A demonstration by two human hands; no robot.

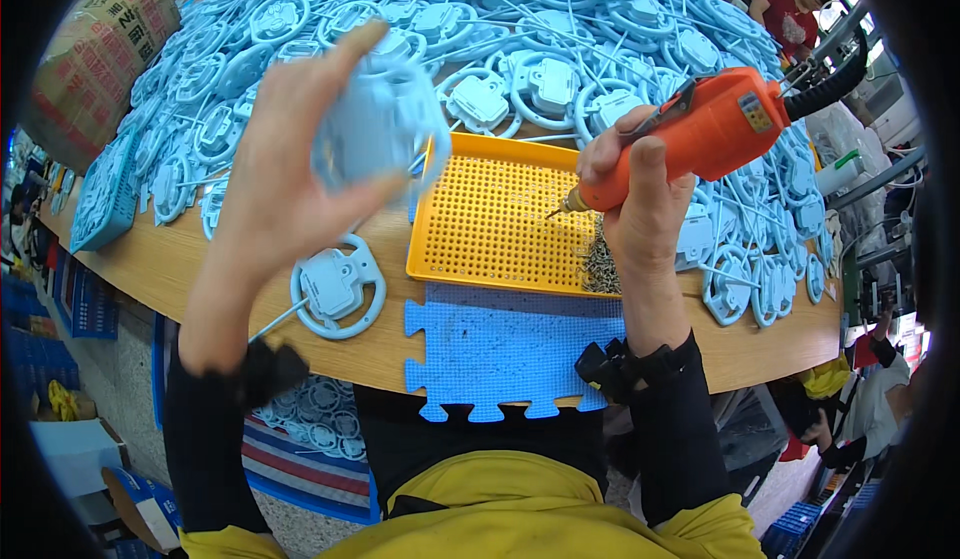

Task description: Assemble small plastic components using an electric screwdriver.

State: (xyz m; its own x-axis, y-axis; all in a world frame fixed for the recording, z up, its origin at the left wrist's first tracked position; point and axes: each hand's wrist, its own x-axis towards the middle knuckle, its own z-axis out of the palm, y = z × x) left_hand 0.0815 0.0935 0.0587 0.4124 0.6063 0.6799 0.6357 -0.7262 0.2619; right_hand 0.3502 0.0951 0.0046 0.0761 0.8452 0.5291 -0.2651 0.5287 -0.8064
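Note:
In my left hand (285,149) is a light blue plastic ring-shaped part (375,124), raised above the table and smeared by motion. Its thumb and forefinger reach round the part's edges. My right hand (645,184) is wrapped round an orange electric screwdriver (700,129), whose bit points left over a yellow perforated tray (480,144). Small screws (602,264) lie heaped at the tray's right end. One more blue ring-shaped part (338,289) with a thin rod rests on the table below my left hand.
A large pile of similar blue parts (545,84) covers the table's far side. In front of the tray lies a blue foam mat (510,344). A blue basket (108,194) and a woven sack (98,64) stand at left; other people (790,9) appear at right.

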